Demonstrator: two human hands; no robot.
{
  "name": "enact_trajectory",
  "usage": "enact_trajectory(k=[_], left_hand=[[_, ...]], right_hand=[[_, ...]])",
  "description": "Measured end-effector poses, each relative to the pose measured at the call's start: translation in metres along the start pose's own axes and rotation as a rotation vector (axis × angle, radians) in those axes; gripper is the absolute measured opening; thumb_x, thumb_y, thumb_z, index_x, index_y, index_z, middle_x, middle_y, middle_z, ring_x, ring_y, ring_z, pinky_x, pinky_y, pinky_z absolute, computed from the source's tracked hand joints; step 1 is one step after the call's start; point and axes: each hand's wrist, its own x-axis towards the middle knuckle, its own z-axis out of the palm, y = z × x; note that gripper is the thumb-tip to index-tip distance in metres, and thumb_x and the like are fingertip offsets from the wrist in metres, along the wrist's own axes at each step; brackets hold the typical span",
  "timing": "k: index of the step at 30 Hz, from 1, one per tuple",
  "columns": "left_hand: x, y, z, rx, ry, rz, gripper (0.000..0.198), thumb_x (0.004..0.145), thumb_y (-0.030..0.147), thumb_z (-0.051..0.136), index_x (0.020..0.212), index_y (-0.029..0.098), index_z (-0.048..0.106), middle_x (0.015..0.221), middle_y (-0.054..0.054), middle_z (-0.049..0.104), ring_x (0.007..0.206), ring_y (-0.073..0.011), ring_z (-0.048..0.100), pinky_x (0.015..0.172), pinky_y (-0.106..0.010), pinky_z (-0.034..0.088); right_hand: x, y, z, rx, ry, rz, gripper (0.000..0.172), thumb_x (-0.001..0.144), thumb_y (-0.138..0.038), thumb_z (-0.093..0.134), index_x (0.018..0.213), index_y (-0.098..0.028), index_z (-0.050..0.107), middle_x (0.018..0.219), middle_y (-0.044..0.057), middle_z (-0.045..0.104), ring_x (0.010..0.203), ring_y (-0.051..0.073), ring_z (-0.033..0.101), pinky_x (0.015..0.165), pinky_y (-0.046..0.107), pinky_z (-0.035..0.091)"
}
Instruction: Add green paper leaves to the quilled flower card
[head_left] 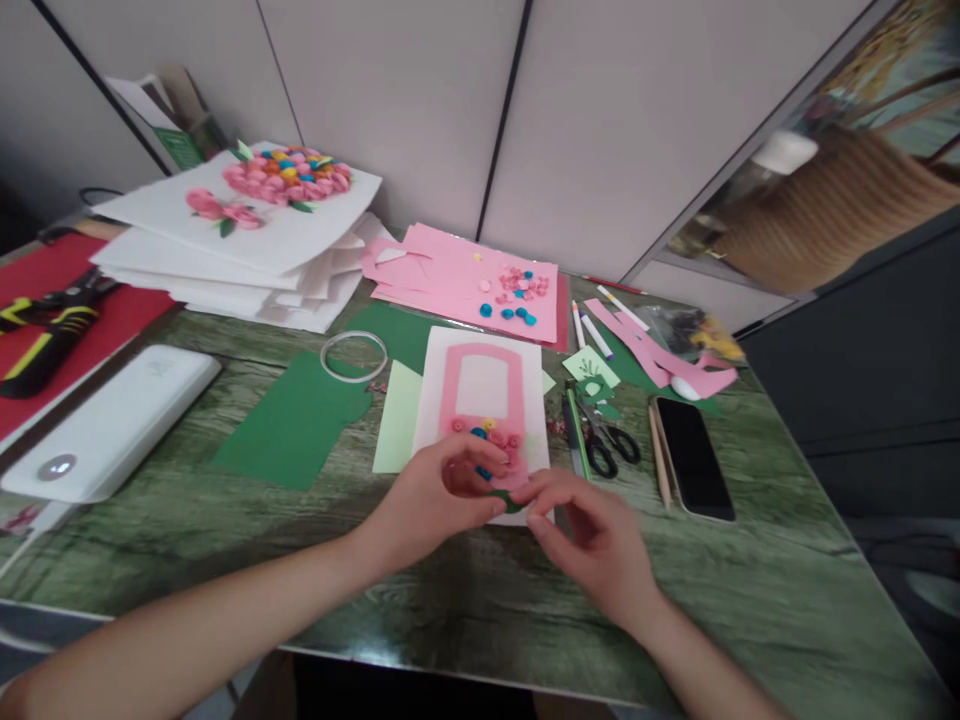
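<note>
A white card (429,400) lies on the table with a pink paper frame shape (451,385) on it. Rolled paper flowers (495,437) in pink, blue and yellow cluster along the frame's lower part. My left hand (442,490) curves over the card's lower left, its fingers over the flowers and apart from the thumb. At the card's bottom edge is a small dark green paper leaf (510,500), near the left thumb tip. My right hand (596,535) has its thumb and index finger drawn together at the leaf's right end. The fingertips partly hide the leaf.
Black scissors (611,445), a wooden stick (660,455) and a phone (694,458) lie to the right. Green paper (296,420), a tape ring (353,357) and a white power bank (112,425) are left. Pink sheets (450,270) with loose paper rolls lie behind the card.
</note>
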Motion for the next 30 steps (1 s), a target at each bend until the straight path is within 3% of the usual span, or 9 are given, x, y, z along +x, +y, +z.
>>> enact_trajectory(k=[8, 13, 21, 30], left_hand=[[0.0, 0.002, 0.001, 0.08, 0.044, 0.006, 0.031, 0.062, 0.01, 0.069, 0.09, 0.018, 0.059, 0.084, 0.0, 0.061, 0.073, -0.0123, 0.058, 0.065, -0.026, 0.048], [-0.002, 0.003, 0.003, 0.126, 0.062, 0.044, 0.027, 0.063, 0.012, 0.069, 0.087, 0.018, 0.059, 0.085, -0.001, 0.062, 0.077, -0.0133, 0.059, 0.068, -0.027, 0.048], [-0.001, 0.005, 0.006, 0.07, 0.105, 0.057, 0.026, 0.062, 0.01, 0.07, 0.084, 0.018, 0.059, 0.081, 0.0, 0.062, 0.075, -0.0128, 0.06, 0.071, -0.027, 0.05], [-0.007, 0.003, 0.011, 0.009, 0.127, 0.101, 0.023, 0.064, 0.008, 0.068, 0.083, 0.018, 0.058, 0.082, 0.001, 0.06, 0.079, -0.0122, 0.06, 0.075, -0.025, 0.051]], right_hand=[[0.006, -0.008, -0.002, -0.03, 0.002, 0.203, 0.011, 0.076, -0.013, 0.061, 0.067, -0.02, 0.062, 0.099, 0.007, 0.064, 0.096, 0.019, 0.061, 0.072, 0.028, 0.049], [0.006, -0.006, -0.001, -0.136, 0.025, 0.168, 0.012, 0.074, -0.012, 0.062, 0.065, -0.02, 0.061, 0.09, 0.005, 0.064, 0.088, 0.019, 0.06, 0.075, 0.031, 0.046], [0.003, -0.003, 0.002, -0.132, 0.142, 0.119, 0.011, 0.075, -0.014, 0.061, 0.066, -0.02, 0.058, 0.085, 0.004, 0.057, 0.079, 0.018, 0.057, 0.064, 0.029, 0.043], [0.003, -0.005, 0.011, -0.211, 0.174, 0.075, 0.012, 0.072, -0.01, 0.059, 0.066, -0.02, 0.057, 0.08, 0.003, 0.053, 0.074, 0.016, 0.054, 0.062, 0.028, 0.043]])
